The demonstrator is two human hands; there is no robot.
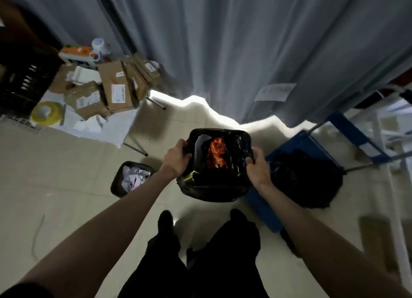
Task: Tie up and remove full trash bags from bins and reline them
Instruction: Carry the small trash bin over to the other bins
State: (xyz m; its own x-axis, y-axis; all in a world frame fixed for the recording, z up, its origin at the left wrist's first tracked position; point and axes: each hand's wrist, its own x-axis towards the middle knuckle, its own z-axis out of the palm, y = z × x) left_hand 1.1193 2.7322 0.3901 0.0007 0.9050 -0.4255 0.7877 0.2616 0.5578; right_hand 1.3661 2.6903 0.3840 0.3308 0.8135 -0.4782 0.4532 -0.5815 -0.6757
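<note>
A black trash bag lines a bin on the floor in front of my feet, its mouth open on red-orange wrapper waste. My left hand grips the bag's left rim, fingers curled over the plastic. My right hand pinches the right rim. A smaller black bin stands to the left, filled with crumpled white paper. The bin under the big bag is hidden by the plastic.
A blue cart with a black bag heaped on it stands close on the right. A low table at the left carries cardboard boxes and a yellow tape roll. Grey curtains hang behind.
</note>
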